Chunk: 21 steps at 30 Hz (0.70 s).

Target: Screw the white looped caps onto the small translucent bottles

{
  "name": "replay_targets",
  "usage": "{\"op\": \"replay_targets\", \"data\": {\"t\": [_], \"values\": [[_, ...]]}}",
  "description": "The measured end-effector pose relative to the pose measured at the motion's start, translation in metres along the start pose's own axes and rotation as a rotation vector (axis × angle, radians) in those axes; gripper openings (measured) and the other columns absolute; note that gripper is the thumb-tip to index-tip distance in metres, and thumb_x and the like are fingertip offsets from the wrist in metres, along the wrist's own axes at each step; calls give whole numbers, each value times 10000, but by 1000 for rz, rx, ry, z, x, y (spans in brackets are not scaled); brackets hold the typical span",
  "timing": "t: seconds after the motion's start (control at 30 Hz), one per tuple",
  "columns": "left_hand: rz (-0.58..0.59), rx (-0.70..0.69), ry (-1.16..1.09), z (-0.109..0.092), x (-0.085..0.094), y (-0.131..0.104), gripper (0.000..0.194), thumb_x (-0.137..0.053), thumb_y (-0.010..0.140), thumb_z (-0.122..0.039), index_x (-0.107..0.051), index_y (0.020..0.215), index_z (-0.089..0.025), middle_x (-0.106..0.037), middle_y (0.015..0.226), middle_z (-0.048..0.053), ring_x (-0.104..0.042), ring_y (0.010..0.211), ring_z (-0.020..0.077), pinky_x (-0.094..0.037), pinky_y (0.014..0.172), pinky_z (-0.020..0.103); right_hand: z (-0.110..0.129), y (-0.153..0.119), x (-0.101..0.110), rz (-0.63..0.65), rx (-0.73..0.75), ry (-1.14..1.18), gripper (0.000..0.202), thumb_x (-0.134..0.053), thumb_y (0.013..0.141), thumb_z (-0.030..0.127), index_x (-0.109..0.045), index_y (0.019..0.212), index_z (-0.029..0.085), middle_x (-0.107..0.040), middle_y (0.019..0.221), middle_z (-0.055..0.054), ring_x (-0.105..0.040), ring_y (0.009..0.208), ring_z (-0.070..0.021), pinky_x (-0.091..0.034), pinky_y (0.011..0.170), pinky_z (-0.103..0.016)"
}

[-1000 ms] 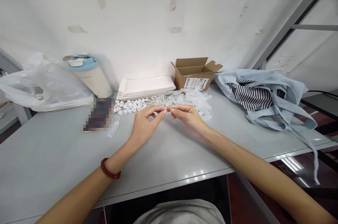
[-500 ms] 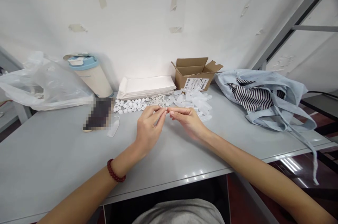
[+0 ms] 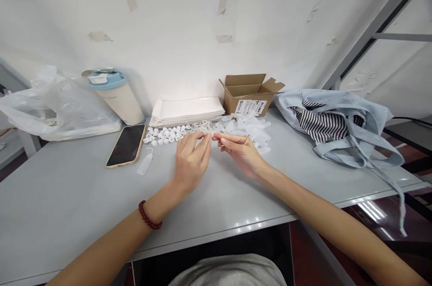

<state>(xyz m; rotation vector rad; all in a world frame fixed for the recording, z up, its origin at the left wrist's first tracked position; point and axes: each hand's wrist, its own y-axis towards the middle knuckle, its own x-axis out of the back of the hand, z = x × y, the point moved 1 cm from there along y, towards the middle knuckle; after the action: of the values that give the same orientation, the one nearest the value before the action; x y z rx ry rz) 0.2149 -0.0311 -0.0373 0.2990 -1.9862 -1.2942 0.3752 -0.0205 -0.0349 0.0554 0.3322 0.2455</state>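
My left hand (image 3: 191, 160), with a dark red bead bracelet (image 3: 148, 216) at its wrist, is closed in a pinch. Facing it, my right hand (image 3: 241, 151) also pinches with thumb and forefinger, fingertips almost meeting the left ones. A tiny whitish bit shows at the fingertips, too small to name. Just behind the hands lie thin white strings (image 3: 201, 127), partly hidden by the fingers. White caps (image 3: 165, 135) are scattered to their left, and a pile of translucent plastic tubes (image 3: 251, 128) spreads to their right. One tube with a string loop (image 3: 145, 163) lies alone at the left.
A phone (image 3: 127, 145) lies left of the lone tube. Behind stand a tumbler (image 3: 118, 97), a stack of white sheets or trays (image 3: 187, 109) and an open cardboard box (image 3: 248, 95). A plastic bag (image 3: 64, 106) is far left, a blue cloth bag (image 3: 340, 119) right.
My fingertips have shifted up a little, and the left hand has turned slightly. Both hands stay pinched in nearly the same place, and the piles look unchanged.
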Motion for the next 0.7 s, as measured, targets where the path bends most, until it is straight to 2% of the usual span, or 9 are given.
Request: {"op": "replay_targets", "data": {"t": [0.07, 0.23, 0.3, 0.37, 0.43, 0.7], "values": [[19, 207, -191, 0, 2, 3, 181, -564, 894, -215, -701, 1012, -201, -682, 962, 69, -617, 905, 194, -476, 798, 341, 0, 0, 1, 5, 3, 2, 183, -748, 730, 328, -784, 905, 288, -723, 968, -40, -541, 848, -158, -418, 819, -339], [185, 881, -791, 8, 6, 11, 191, -719, 762, -350, -739, 878, -199, -712, 964, 56, -611, 928, 195, -463, 763, 295, 1, 0, 2, -10, -5, -30, 186, -747, 725, 342, -783, 898, 282, -715, 949, -38, -537, 840, -162, -420, 809, -345], [214, 1039, -999, 12, 7, 13, 200, -756, 717, -347, -747, 847, -196, -707, 965, 58, -589, 923, 185, -445, 739, 275, 1, -1, 2, -14, -13, -52, 198, -745, 725, 344, -781, 910, 282, -714, 965, -36, -536, 841, -162, -419, 806, -345], [248, 1105, -1123, 13, 7, 14, 189, -767, 704, -327, -751, 835, -193, -696, 973, 58, -566, 915, 168, -427, 728, 259, 1, -1, 1, -11, -15, -77, 208, -741, 728, 342, -777, 925, 286, -715, 984, -35, -535, 855, -165, -416, 800, -343], [281, 1113, -1174, 13, 7, 15, 171, -764, 714, -313, -755, 838, -195, -687, 980, 54, -550, 916, 154, -416, 736, 251, 0, -2, 0, 2, -11, -100, 218, -737, 732, 344, -773, 940, 292, -717, 1005, -35, -537, 880, -173, -415, 793, -344], [316, 1068, -1134, 12, 7, 13, 168, -746, 741, -335, -768, 854, -214, -698, 1005, 55, -546, 950, 168, -403, 753, 259, 0, -5, -2, 57, 14, -142, 241, -716, 756, 352, -758, 990, 315, -711, 1081, -22, -551, 992, -201, -418, 812, -355]]}}
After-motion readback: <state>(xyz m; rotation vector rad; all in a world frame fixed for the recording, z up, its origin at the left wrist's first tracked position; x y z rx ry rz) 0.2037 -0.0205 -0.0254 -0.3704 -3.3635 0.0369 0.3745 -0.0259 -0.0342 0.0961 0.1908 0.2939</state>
